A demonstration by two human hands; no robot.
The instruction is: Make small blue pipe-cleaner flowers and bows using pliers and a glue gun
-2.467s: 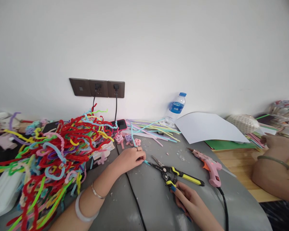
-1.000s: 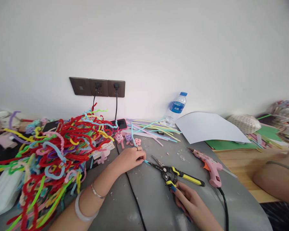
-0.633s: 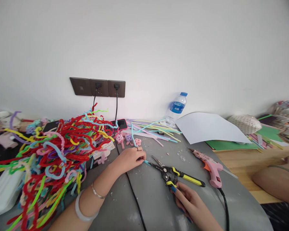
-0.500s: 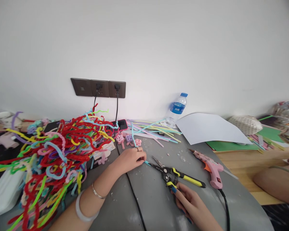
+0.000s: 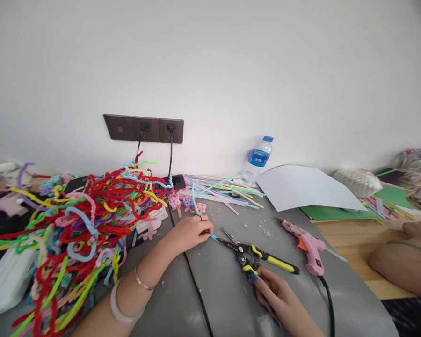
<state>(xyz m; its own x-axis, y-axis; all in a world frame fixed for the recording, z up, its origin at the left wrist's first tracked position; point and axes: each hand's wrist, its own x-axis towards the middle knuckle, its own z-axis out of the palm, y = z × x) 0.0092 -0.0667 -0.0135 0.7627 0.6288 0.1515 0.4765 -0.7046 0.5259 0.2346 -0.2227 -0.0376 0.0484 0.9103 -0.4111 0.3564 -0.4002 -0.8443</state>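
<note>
Pinched in my left hand [image 5: 192, 234] is a light blue pipe cleaner [image 5: 194, 196]; one end rises behind the fingers and a short end pokes out to the right. My right hand [image 5: 272, 292] grips the lower handle of black and yellow pliers [image 5: 243, 256]. Their jaws are spread, and one jaw tip touches or lies very close to the short blue end. Small flower shapes made of pipe cleaner [image 5: 187, 202], pink and purple, lie just beyond my left hand.
A tangled heap of colourful pipe cleaners [image 5: 91, 215] fills the left. Straight pipe cleaners [image 5: 228, 189], a water bottle [image 5: 259, 157] and white paper [image 5: 308, 187] lie along the wall. On the right are a pink glue gun [image 5: 312, 252] and another person's arm [image 5: 400, 262]. A black cable [image 5: 196, 285] crosses the table.
My hands, the pliers and the blue pipe cleaner look unmoved. At the right edge, the other person's hand and forearm have shifted slightly.
</note>
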